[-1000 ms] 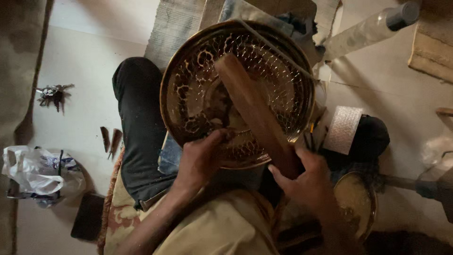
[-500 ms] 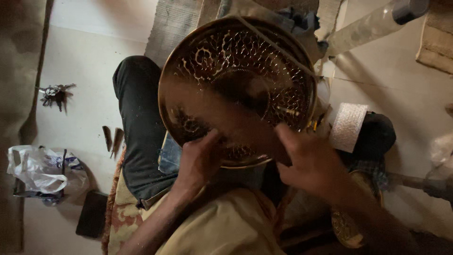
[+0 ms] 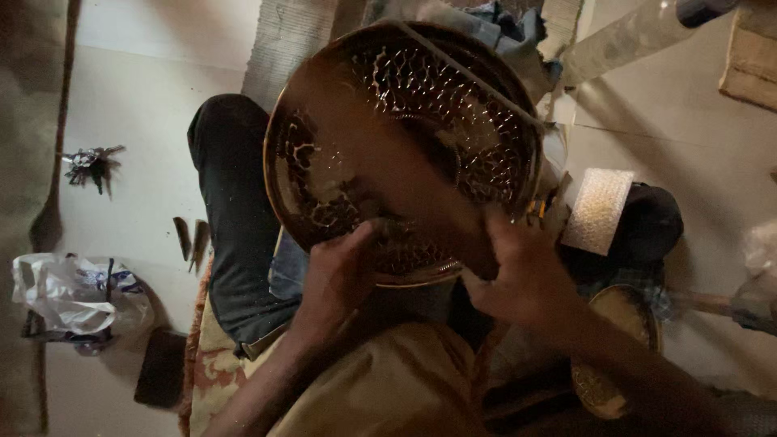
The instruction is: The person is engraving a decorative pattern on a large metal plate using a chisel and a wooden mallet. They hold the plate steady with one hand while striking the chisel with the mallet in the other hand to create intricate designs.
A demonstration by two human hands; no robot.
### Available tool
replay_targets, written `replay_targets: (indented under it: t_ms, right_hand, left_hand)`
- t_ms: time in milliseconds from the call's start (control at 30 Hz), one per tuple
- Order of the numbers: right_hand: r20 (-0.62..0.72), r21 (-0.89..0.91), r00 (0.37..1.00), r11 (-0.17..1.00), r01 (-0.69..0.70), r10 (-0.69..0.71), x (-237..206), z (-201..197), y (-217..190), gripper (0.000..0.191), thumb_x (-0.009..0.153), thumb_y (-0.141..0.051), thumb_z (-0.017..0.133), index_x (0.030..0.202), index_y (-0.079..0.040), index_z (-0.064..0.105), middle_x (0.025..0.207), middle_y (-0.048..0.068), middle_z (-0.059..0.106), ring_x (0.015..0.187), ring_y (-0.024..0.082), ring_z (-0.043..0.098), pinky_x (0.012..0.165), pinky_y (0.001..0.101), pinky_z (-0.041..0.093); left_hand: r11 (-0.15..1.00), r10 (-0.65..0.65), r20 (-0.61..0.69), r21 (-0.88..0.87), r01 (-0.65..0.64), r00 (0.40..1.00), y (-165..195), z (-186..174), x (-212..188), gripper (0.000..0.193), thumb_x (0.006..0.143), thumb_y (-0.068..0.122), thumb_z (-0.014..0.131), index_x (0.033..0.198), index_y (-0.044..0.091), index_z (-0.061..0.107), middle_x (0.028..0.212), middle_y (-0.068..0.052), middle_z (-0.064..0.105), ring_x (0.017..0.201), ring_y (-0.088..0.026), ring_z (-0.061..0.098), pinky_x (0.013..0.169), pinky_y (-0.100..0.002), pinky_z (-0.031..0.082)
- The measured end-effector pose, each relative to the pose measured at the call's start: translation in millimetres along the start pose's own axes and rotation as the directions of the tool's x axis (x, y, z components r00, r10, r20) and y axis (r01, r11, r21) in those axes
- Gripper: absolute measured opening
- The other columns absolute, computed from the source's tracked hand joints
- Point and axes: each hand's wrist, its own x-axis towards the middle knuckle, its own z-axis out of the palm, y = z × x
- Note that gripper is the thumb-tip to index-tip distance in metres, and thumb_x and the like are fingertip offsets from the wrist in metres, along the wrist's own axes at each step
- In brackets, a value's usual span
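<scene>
Head view, plate and grips: the round brass plate (image 3: 405, 150) stands tilted over the person's lap, its lower rim caught between the two hands, and most of its disc reaches up and away from them.
Left hand: the left hand (image 3: 340, 275) sits at the lower left rim, fingers curled closed on the edge, thumb lying up against the patterned face.
Right hand: the right hand (image 3: 522, 279) is at the lower right rim, fingers bent against the edge and partly behind it; a blurred dark streak crosses the plate just above this hand, and I cannot tell whether the hand clamps the plate alone or something else too.
Plate, look: golden brown metal, with a raised rim, a pierced or embossed honeycomb pattern over the upper right half, scroll-like figures toward the lower left, and a smoother central ring; glints of light sit on the pattern.
Below the hands: yellow-tan clothing and a dark trouser leg (image 3: 235, 210) under the left hand's side.
Right of the right hand: a white textured block (image 3: 599, 212) near the plate's rim, and lower down a smaller brass dish (image 3: 615, 348).
Far left of the left hand: a crumpled white plastic bag (image 3: 73, 295) lies on the pale floor, well apart.
</scene>
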Motion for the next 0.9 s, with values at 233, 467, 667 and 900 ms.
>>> replay_targets:
  t_ms: [233,467,667,900]
  right_hand:
    - [0.115,0.207,0.974,0.954,-0.215,0.195,-6.9,-1.6,5.2,0.045,0.076,-0.015,0.074,0.116,-0.003,0.057,0.07,0.01,0.073,0.054,0.021,0.073,0.056,0.0364,0.058]
    - [0.116,0.268,0.992,0.96,-0.086,0.057,-9.2,-2.3,6.5,0.05,0.074,-0.015,0.075,0.117,-0.001,0.055,0.066,0.007,0.069,0.05,0.018,0.072,0.048,0.0355,0.057]
    - [-0.248,-0.183,0.802,0.839,0.512,-0.544,-9.6,-6.3,-3.8,0.058,0.077,-0.011,0.072,0.124,0.008,0.045,0.083,0.024,0.064,0.067,0.037,0.063,0.063,0.0472,0.05]
    - [0.307,-0.069,0.947,0.995,-0.071,0.089,-4.4,-1.8,5.1,0.047,0.077,-0.013,0.073,0.116,-0.001,0.049,0.071,0.013,0.063,0.056,0.025,0.066,0.057,0.0413,0.053]
  left_hand:
    - [0.991,0.081,-0.033,-0.102,-0.084,0.996,-3.1,0.4,-0.7,0.05,0.079,-0.006,0.069,0.126,0.009,0.063,0.099,-0.016,0.076,0.087,-0.03,0.078,0.067,-0.036,0.062]
    - [0.988,0.131,-0.067,-0.068,-0.136,0.989,-14.2,7.7,-1.6,0.042,0.085,-0.004,0.072,0.124,0.008,0.064,0.096,-0.016,0.075,0.083,-0.029,0.078,0.067,-0.035,0.062]
    - [0.985,0.171,-0.073,0.029,-0.169,0.983,-15.7,10.8,2.0,0.034,0.086,0.002,0.076,0.117,0.008,0.064,0.098,-0.015,0.076,0.086,-0.028,0.078,0.072,-0.036,0.062]
    - [0.995,0.094,-0.025,-0.019,-0.094,0.995,-8.4,4.5,1.6,0.04,0.083,0.001,0.078,0.12,0.011,0.066,0.098,-0.014,0.077,0.086,-0.029,0.077,0.07,-0.036,0.061]
